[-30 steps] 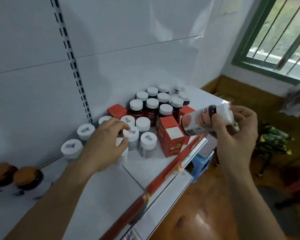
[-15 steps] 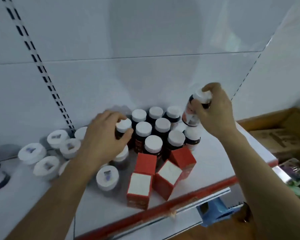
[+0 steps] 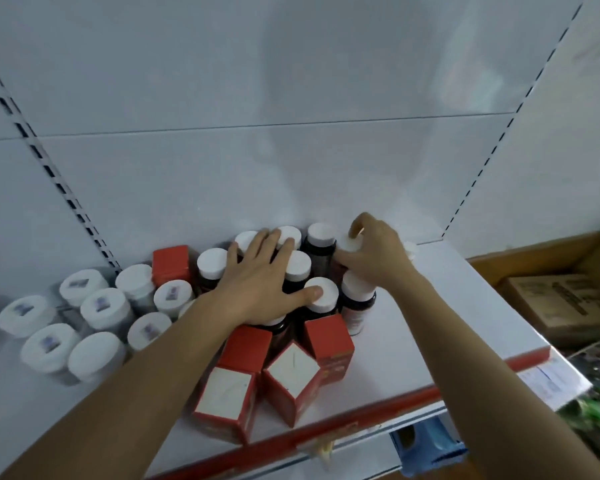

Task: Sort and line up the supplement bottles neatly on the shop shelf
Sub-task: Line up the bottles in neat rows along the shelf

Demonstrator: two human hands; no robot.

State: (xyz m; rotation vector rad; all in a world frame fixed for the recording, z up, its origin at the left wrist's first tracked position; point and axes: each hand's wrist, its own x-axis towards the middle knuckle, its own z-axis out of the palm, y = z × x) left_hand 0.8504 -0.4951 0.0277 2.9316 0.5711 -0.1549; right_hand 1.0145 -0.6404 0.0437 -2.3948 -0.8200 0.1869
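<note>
At the far left of the white shelf point(image 3: 447, 306) stands a cluster of pale jars point(image 3: 101, 308) with white lids, most bearing a small sticker on top, packed close together in loose rows. Just right of them, against the back panel, a single red box point(image 3: 171, 264) stands upright.

Next comes the group of dark bottles point(image 3: 211, 263) with plain white caps, standing upright in tight rows towards the back of the shelf. The left hand point(image 3: 257, 282) lies flat across their tops, its grip wide, with the fingers straight and spread over several caps and the thumb pressing on the cap of a nearer bottle point(image 3: 326, 292).

Near the front edge, four red cartons point(image 3: 227, 400) stand bunched at odd angles, touching one another.

The right hand point(image 3: 378, 258) sits at the right side of the dark group, its grip curled round the cap of the end bottle point(image 3: 349, 244), which stands beside its neighbours.

A red strip point(image 3: 378, 410) runs along the shelf front. Further right lies a cardboard box point(image 3: 561, 303).
</note>
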